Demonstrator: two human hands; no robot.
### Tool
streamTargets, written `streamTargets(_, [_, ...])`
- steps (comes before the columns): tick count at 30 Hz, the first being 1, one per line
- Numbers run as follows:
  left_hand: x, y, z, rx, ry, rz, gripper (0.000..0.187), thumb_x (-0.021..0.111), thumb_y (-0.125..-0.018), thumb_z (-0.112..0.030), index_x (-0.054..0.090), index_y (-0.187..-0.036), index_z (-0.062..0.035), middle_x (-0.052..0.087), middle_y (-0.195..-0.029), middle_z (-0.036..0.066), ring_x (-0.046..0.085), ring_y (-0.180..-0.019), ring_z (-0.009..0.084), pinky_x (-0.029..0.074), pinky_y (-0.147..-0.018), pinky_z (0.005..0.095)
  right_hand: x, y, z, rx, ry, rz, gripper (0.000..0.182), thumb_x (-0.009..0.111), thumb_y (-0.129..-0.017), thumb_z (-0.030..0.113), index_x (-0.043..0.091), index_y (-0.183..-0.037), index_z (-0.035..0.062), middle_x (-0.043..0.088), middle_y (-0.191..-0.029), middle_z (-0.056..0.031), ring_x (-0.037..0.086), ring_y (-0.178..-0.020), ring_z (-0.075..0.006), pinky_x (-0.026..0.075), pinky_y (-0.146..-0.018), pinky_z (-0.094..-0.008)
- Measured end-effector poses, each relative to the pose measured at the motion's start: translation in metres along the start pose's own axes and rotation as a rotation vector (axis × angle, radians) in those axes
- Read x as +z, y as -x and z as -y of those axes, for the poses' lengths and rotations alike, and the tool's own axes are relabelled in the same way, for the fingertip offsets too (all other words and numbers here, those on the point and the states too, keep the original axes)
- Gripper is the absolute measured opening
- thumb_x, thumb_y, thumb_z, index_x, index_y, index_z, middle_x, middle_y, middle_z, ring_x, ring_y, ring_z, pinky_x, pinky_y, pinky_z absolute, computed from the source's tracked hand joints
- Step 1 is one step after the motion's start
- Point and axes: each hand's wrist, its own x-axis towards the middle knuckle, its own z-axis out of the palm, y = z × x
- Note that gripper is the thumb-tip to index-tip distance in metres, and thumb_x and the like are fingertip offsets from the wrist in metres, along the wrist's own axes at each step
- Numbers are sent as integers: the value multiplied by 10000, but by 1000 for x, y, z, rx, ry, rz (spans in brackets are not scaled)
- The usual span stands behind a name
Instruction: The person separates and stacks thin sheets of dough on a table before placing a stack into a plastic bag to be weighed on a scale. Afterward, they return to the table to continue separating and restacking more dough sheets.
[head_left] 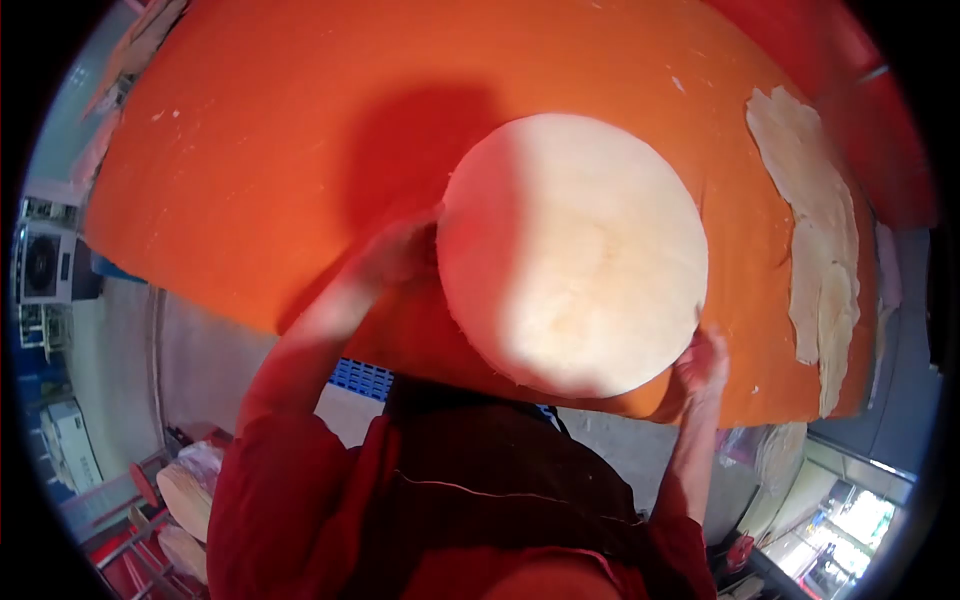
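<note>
A large, round, cream-coloured disc (pixel 610 250) with a smooth face lies over the orange work surface (pixel 250 180). Half in shadow, my left hand (pixel 405 248) is at its left rim, with the fingertips partly hidden by the edge. My right hand (pixel 703 362) grips the lower right rim, thumb near the edge and fingers bent. A reddish shadow falls across the disc's left side and onto the surface beyond.
Thin, pale, irregular sheets (pixel 815 230) lie along the right side of the surface. More pale pieces (pixel 140 45) hang at the far left edge. A blue plastic grid (pixel 362 379) shows below the near edge. Pale rounded pieces (pixel 186 500) stand at the lower left.
</note>
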Motion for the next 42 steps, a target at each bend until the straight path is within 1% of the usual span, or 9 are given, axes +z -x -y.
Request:
streamTargets(3, [5, 14, 22, -60, 75, -180, 463, 463, -834, -430, 476, -1164, -106, 537, -1090, 26, 506, -964, 173, 405, -829, 369, -36, -63, 44, 296, -71, 305, 578, 572, -757, 453, 474, -1112, 7, 583, -923, -76, 543, -719, -127, 461, -602, -226])
streamTargets(7, [15, 29, 49, 54, -27, -134, 479, 505, -836, -306, 365, -1237, -86, 483, -1155, 49, 501, -970, 194, 413, -819, 349, -22, -115, 52, 271, 21, 626, 634, 406, -849, 439, 301, -1285, -9, 402, -1278, -107, 456, -1097, -197, 425, -839, -268])
streamTargets(9, [27, 27, 65, 240, -34, -152, 529, 544, -812, -188, 305, -1261, -45, 446, -1195, 72, 463, -1042, 191, 394, -851, 327, 19, -104, 44, 6, 444, 313, 623, 368, -864, 443, 295, -1290, -5, 401, -1282, -89, 422, -1145, -207, 415, -870, -277])
streamTargets(15, [41, 35, 74, 661, -349, -236, 514, 510, -812, -184, 324, -1251, 9, 417, -1238, 101, 408, -1134, 193, 350, -928, 328, 35, -91, 29, 78, 494, 89, 506, 701, -686, 203, 507, -1098, -19, 576, -1036, -142, 571, -922, -224, 478, -782, -326])
streamTargets(17, [-14, 27, 71, 676, -72, -314, 477, 542, -753, -154, 431, -1191, -1, 568, -958, 67, 554, -860, 177, 435, -744, 260, 33, -65, 6, 57, 423, 5, 489, 714, -662, 149, 518, -1070, -35, 587, -1008, -138, 580, -894, -221, 480, -778, -325])
streamTargets(24, [-48, 20, -46, 444, -664, -531, 487, 475, -862, -225, 327, -1289, -43, 434, -1231, 83, 433, -1100, 166, 352, -929, 287, 61, 4, -68, 101, 155, -150, 397, 691, -676, 78, 509, -1009, -39, 594, -914, -125, 579, -835, -199, 489, -718, -310])
streamTargets(33, [-89, 3, -22, 762, -1025, -368, 431, 488, -851, -136, 365, -1246, -14, 458, -1205, 116, 451, -1089, 204, 379, -908, 333, 64, -5, -107, -244, 229, -328, 373, 652, -752, 148, 492, -1031, -41, 590, -905, -113, 571, -780, -159, 478, -657, -262])
streamTargets(40, [-113, 44, -17, -121, -165, -200, 437, 584, -765, -60, 430, -1171, -11, 572, -988, 93, 576, -834, 192, 504, -690, 319, 51, -6, -84, -75, 193, -126, 363, 668, -716, 81, 528, -1024, -51, 592, -970, -143, 584, -869, -219, 484, -763, -310])
streamTargets(42, [-79, 70, -4, -124, -72, -10, 410, 595, -760, -66, 458, -1142, -11, 585, -935, 79, 580, -801, 188, 506, -667, 325, 63, -5, -77, -11, 219, -140, 381, 661, -716, 66, 515, -1044, -63, 578, -1009, -155, 570, -919, -231, 475, -795, -318])
